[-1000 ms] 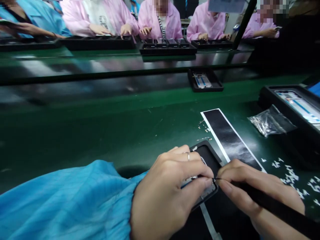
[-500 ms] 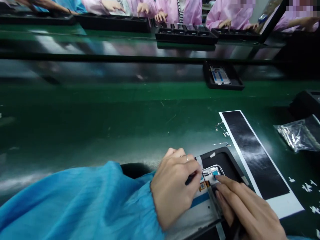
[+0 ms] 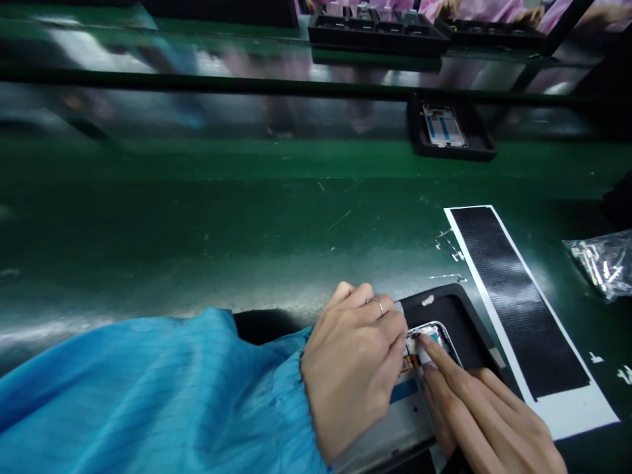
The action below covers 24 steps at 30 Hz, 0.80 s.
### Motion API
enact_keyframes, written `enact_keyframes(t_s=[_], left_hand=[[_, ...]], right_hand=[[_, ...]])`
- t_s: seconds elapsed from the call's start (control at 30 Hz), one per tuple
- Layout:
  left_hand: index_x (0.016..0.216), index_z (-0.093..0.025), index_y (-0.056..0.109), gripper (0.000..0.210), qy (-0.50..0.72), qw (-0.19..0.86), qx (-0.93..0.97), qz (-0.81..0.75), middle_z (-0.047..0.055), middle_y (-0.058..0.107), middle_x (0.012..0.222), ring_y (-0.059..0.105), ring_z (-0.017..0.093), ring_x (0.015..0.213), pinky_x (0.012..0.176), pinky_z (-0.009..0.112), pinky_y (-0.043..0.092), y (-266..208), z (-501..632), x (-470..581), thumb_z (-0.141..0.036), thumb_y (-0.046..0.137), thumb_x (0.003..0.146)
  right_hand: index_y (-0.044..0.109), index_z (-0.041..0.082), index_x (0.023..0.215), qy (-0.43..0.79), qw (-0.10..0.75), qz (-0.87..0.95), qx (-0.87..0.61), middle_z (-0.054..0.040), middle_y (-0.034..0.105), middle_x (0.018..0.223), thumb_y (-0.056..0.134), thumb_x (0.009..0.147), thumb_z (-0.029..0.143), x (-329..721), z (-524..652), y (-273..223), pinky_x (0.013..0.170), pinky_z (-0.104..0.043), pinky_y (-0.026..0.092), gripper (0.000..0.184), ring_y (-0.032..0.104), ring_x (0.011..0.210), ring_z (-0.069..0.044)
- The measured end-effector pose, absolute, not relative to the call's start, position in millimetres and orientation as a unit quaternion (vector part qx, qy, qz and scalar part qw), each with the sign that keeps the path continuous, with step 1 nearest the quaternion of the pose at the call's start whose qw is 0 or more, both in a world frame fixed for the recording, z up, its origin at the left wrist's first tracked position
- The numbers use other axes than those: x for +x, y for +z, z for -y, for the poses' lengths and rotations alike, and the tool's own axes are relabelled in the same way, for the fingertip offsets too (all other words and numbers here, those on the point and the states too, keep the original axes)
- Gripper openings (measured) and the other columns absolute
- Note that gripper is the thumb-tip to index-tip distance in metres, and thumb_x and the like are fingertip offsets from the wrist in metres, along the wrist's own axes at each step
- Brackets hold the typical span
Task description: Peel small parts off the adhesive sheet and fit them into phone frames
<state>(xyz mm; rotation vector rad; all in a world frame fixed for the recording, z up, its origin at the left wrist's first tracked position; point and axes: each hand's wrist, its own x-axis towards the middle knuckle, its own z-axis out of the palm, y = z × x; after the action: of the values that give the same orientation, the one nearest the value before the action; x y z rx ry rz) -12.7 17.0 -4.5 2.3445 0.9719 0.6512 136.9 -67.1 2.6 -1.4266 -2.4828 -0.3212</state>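
Note:
A phone frame point(image 3: 408, 424) with silvery metal, blue strips and an orange flex cable point(image 3: 411, 362) lies tilted in a black tray point(image 3: 459, 313) at the lower middle. My left hand point(image 3: 353, 368), with a ring on one finger, is curled over the frame's left upper side; its fingertips are turned away, so what they pinch, if anything, is hidden. My right hand point(image 3: 486, 411) lies over the frame's right side. Its index fingertip presses on the upper part near the flex cable, and the other fingers lie bent along the edge.
Right of the tray lies a white-edged black sheet point(image 3: 518, 296), with small metal parts point(image 3: 449, 247) beside it. A clear bag of parts point(image 3: 607, 266) is at the far right. Farther back, another tray point(image 3: 478, 148) holds a phone frame. People in pink sleeves work across the bench.
The view has tipped downward, so the far bench sits higher in the picture. My right index finger has shifted slightly left and up on the phone frame. My left hand stays curled there.

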Motion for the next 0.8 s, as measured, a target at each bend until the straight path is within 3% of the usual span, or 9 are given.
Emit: enact_keyframes(t_s=[0.23, 0.43, 0.63, 0.8], left_hand=[[0.066, -0.015, 0.053, 0.033, 0.144, 0.246, 0.895, -0.342, 0.003, 0.056, 0.071, 0.042, 0.017, 0.067, 0.065, 0.035, 0.030, 12, -21, -15, -0.012, 0.032, 0.091], [0.063, -0.013, 0.052, 0.036, 0.200, 0.207, 0.899, -0.331, 0.003, 0.052, 0.066, 0.039, 0.016, 0.063, 0.064, 0.034, 0.028, 5, -19, -13, -0.011, 0.030, 0.091], [0.058, -0.014, 0.048, 0.031, 0.261, 0.173, 0.895, -0.317, 0.002, 0.046, 0.061, 0.034, 0.015, 0.060, 0.060, 0.033, 0.025, -4, -17, -9, -0.008, 0.034, 0.086], [0.056, -0.014, 0.046, 0.032, 0.258, 0.160, 0.896, -0.324, 0.003, 0.047, 0.061, 0.034, 0.015, 0.060, 0.061, 0.034, 0.026, -5, -17, -7, -0.008, 0.034, 0.084]], right_hand=[[0.068, 0.010, 0.086, -0.117, 0.136, 0.858, -0.481, -0.0152, 0.071, 0.082, 0.009, 0.092, 0.006, 137, 67, -4, 0.052, -0.030, 0.052, 0.059, 0.065, 0.055, -0.018], [0.065, 0.005, 0.085, -0.108, 0.122, 0.889, -0.428, -0.0188, 0.070, 0.083, 0.017, 0.091, 0.005, 144, 64, -2, 0.048, -0.026, 0.051, 0.049, 0.065, 0.054, -0.018], [0.066, 0.009, 0.083, -0.130, 0.115, 0.893, -0.416, -0.0129, 0.069, 0.066, 0.011, 0.091, 0.005, 147, 62, -2, 0.049, -0.026, 0.050, 0.056, 0.062, 0.048, -0.016], [0.066, 0.007, 0.082, -0.136, 0.093, 0.889, -0.427, -0.0185, 0.070, 0.087, 0.018, 0.092, 0.006, 143, 63, 0, 0.052, -0.027, 0.050, 0.049, 0.064, 0.052, -0.016]])
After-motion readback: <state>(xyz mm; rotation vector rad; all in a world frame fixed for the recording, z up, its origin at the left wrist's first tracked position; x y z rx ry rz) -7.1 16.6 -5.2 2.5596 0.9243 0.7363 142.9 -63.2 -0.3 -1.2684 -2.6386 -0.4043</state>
